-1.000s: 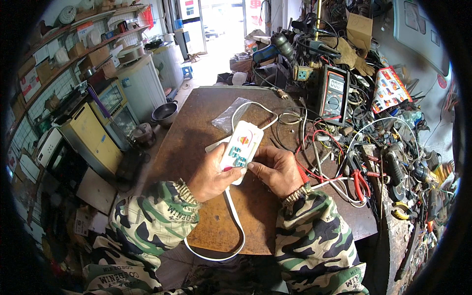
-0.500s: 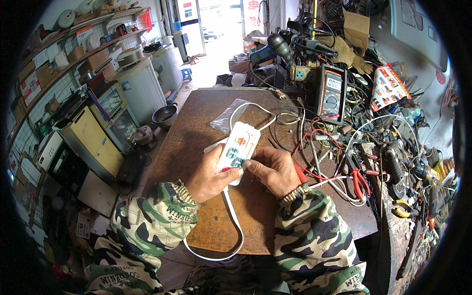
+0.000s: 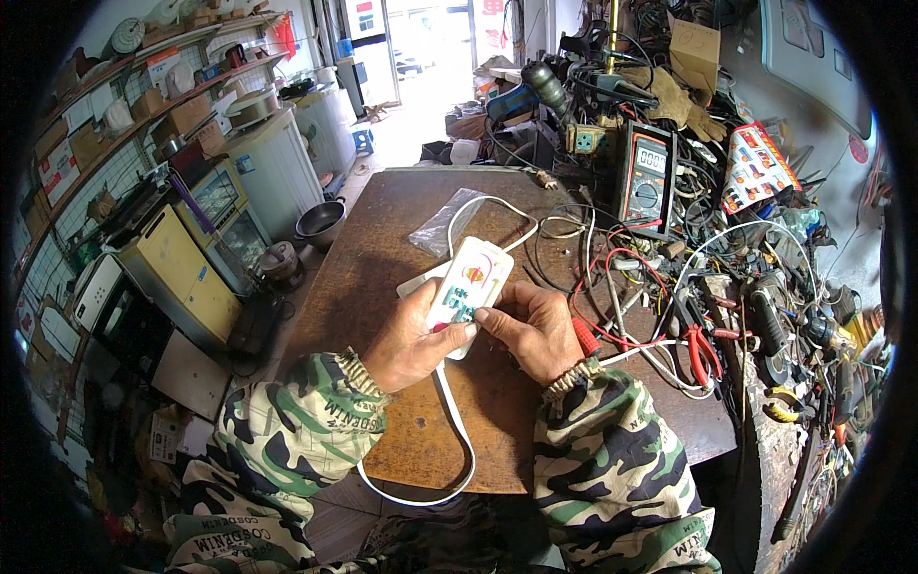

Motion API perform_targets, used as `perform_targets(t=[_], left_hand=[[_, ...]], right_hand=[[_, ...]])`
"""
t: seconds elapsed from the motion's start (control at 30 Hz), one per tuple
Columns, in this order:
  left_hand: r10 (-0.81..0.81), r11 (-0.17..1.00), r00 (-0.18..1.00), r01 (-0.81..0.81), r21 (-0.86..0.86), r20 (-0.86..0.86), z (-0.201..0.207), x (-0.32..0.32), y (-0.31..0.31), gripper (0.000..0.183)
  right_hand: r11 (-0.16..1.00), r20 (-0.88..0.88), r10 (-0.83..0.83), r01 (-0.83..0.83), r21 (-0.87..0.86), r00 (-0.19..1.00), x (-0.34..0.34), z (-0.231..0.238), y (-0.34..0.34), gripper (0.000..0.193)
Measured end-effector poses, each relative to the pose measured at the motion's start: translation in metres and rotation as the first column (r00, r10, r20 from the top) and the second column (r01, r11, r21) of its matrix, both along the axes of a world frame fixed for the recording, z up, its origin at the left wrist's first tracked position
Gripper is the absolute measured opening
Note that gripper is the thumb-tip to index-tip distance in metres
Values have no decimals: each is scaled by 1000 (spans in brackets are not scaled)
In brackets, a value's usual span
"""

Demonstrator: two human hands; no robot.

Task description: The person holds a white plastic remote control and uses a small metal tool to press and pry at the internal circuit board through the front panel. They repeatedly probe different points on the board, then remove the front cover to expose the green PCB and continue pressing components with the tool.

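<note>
A white oblong casing (image 3: 470,293) with orange, red and teal details on its face is tilted up over the middle of the table. My left hand (image 3: 418,338) grips its left and lower edge, thumb laid across the front. The thumb and forefinger of my right hand (image 3: 529,328) press together at its lower right edge; its other fingers are curled. A second white piece (image 3: 413,284) shows partly behind the casing, mostly hidden by it and my left hand. A white cord (image 3: 460,430) loops below my hands and over the table's near edge.
The brown wooden table (image 3: 354,249) carries a clear plastic bag (image 3: 442,225). To the right are a multimeter (image 3: 646,179), a red test probe (image 3: 586,337), red-handled pliers (image 3: 702,356) and tangled wires. A black pan (image 3: 322,221) sits left of the table.
The white casing has turned and tilted slightly in my hands. My right thumb and forefinger stay at its lower right edge.
</note>
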State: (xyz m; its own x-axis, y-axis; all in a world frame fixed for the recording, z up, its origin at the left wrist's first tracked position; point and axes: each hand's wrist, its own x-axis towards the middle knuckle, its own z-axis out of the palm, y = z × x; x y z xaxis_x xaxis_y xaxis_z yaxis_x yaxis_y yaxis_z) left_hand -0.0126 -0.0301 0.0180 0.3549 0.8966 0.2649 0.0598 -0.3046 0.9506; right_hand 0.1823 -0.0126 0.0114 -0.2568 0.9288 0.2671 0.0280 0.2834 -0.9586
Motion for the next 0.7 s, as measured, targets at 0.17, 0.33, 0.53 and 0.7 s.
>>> perform_targets(t=[0.17, 0.33, 0.53, 0.7], left_hand=[[-20, 999, 999, 20, -24, 35, 1, 1, -1, 41], [-36, 998, 998, 39, -50, 61, 1, 2, 1, 44], [-53, 997, 993, 59, -56, 105, 2, 0, 0, 46], [-44, 997, 997, 47, -54, 60, 2, 1, 0, 43]], right_hand=[[1000, 3, 0, 0, -23, 1000, 0, 2, -1, 16], [997, -53, 51, -53, -50, 997, 4, 0, 1, 16], [993, -70, 115, -117, -20, 991, 6, 1, 2, 19], [994, -100, 76, -83, -74, 992, 3, -5, 5, 17]])
